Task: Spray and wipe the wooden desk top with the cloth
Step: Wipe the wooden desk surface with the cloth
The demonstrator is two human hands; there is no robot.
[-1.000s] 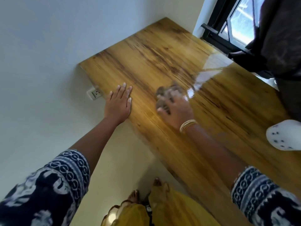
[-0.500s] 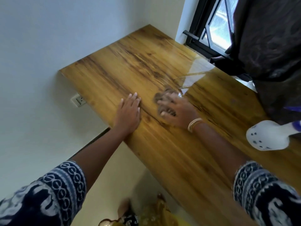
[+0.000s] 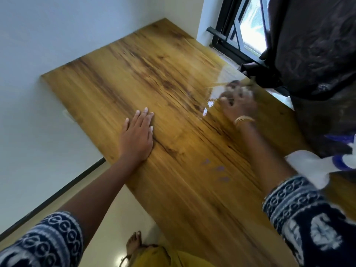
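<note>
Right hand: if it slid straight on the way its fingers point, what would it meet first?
Probably the dark curtain draped over the desk top by the window; the right hand is blurred, so depth is uncertain.

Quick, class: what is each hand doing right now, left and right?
Left hand: open, flat on the desk top, holding nothing.
Right hand: fingers curled over the cloth, though blurred.

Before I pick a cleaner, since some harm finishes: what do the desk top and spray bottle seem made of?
The brown streaked desk top looks like wood or wood-look laminate with a glossy coat; it mirrors the window. The white spray bottle looks like matte plastic, though blurred.
</note>
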